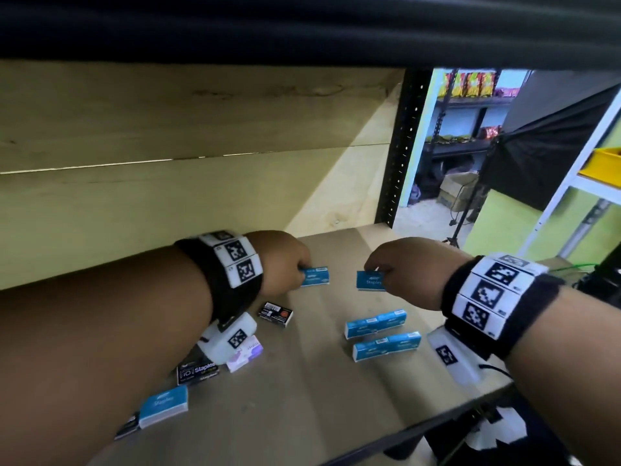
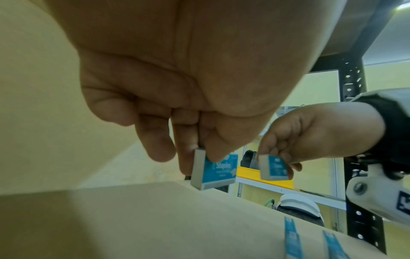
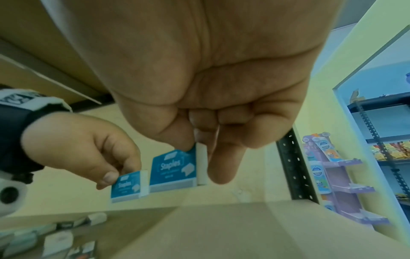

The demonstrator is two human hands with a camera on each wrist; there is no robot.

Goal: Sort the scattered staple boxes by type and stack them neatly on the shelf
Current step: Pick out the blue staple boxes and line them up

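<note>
Head cam: left hand [image 1: 282, 264] pinches a blue staple box [image 1: 315, 276], right hand [image 1: 403, 270] pinches another blue box [image 1: 369, 280], both above the shelf board [image 1: 302, 381]; two blue rows [image 1: 381, 334] lie below.

Left wrist: fingers [image 2: 188, 140] clamp that box's edge [image 2: 213, 171].

Right wrist: thumb and finger [image 3: 221, 163] grip the box [image 3: 175, 170] upright.

Two blue staple boxes [image 1: 315, 276] [image 1: 369, 280] held upright above shelf [image 1: 302, 381].
</note>
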